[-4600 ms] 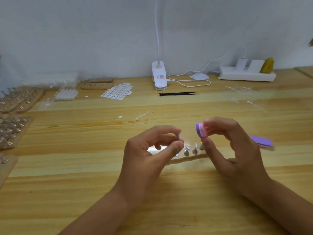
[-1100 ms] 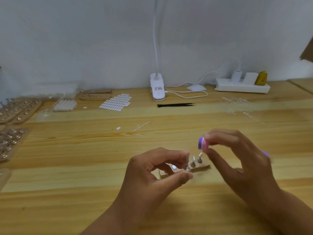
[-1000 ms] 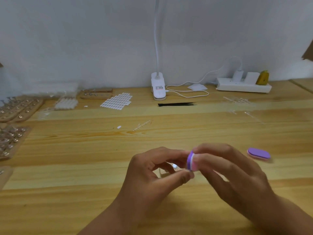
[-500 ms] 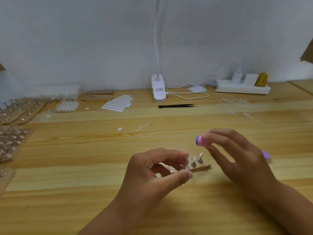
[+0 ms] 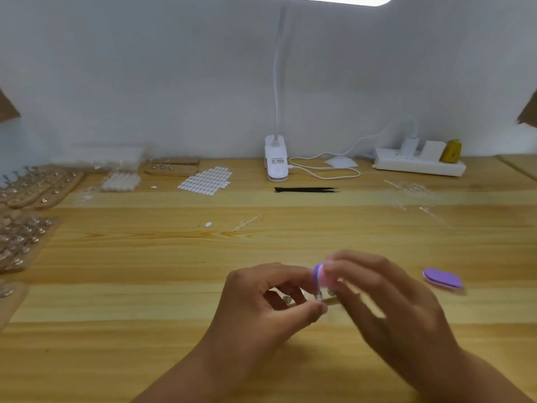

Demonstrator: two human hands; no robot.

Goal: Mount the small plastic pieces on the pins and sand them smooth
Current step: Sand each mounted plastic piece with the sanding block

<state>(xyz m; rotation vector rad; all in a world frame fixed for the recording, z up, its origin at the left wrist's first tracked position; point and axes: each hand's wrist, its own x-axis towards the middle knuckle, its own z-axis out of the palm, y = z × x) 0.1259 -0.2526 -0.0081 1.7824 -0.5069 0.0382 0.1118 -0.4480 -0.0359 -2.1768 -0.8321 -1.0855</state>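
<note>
- The left hand (image 5: 270, 303) sits low in the middle of the tabletop (image 5: 145, 271), with thumb and forefinger curled in and pinching a pin (image 5: 319, 298).
- That pin stands on a short wooden strip (image 5: 329, 301) lying on the tabletop between the two hands; most of the strip is hidden by fingers.
- A second pin (image 5: 287, 299) shows in the gap under the left forefinger.
- Whether a plastic piece sits on the pinched pin is too small and blurred to tell.
- The right hand (image 5: 389, 303) is blurred; its fingertips grip a purple-and-pink block (image 5: 319, 276).
- The block is held just above the pinched pin, beside the left forefinger tip; I cannot tell whether it touches the pin.
- The two hands are close together, fingertips nearly meeting over the strip.
- A second purple pad (image 5: 443, 278) lies flat on the tabletop, to the right of the right hand and apart from it.
- Further back lie black tweezers (image 5: 305, 189), with a white lamp base (image 5: 276, 159) behind them by the wall.
- A white power strip (image 5: 418, 165) sits at the back right, with plugs in it.
- A sheet of small white pieces (image 5: 206, 178) lies at the back left of centre, and one loose white piece (image 5: 208, 224) lies nearer, beside a clear sprue (image 5: 247, 223).
- More wooden pin boards (image 5: 37, 187) line the left edge.
</note>
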